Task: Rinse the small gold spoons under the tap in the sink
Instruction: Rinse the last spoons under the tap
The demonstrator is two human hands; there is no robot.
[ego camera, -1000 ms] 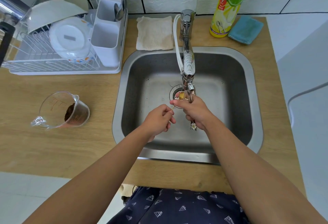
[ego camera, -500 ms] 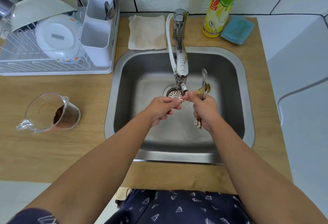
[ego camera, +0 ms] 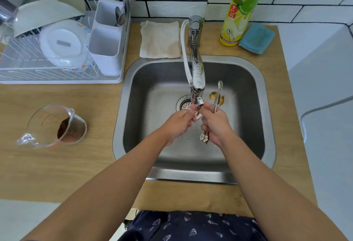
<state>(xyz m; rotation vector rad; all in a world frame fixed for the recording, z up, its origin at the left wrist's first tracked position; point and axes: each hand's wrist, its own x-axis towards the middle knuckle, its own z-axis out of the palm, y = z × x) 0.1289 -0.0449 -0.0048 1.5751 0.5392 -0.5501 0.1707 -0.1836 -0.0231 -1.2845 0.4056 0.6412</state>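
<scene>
My right hand [ego camera: 215, 126] grips a bundle of small gold spoons [ego camera: 213, 95] just right of the tap spout [ego camera: 199, 101]. Their bowls point away from me, and a flower-shaped handle end [ego camera: 204, 137] sticks out below my fist. A silver utensil [ego camera: 219, 88] stands up in the same bundle. My left hand [ego camera: 178, 123] is curled, and its fingertips pinch one small spoon [ego camera: 197, 114] right under the spout, touching my right hand's fingers. Both hands are over the steel sink [ego camera: 267, 107], near the drain [ego camera: 184, 104]. I cannot make out a water stream.
A clear measuring jug [ego camera: 55, 126] holding brown powder sits on the wooden counter to the left. A white dish rack [ego camera: 57, 65] with a cutlery holder stands at the back left. Behind the sink are a beige cloth [ego camera: 160, 39], a yellow detergent bottle [ego camera: 240, 11] and a blue cloth [ego camera: 257, 38].
My right hand has turned so the spoon bowls stick up to the right of the tap. My left hand has moved in close under the spout.
</scene>
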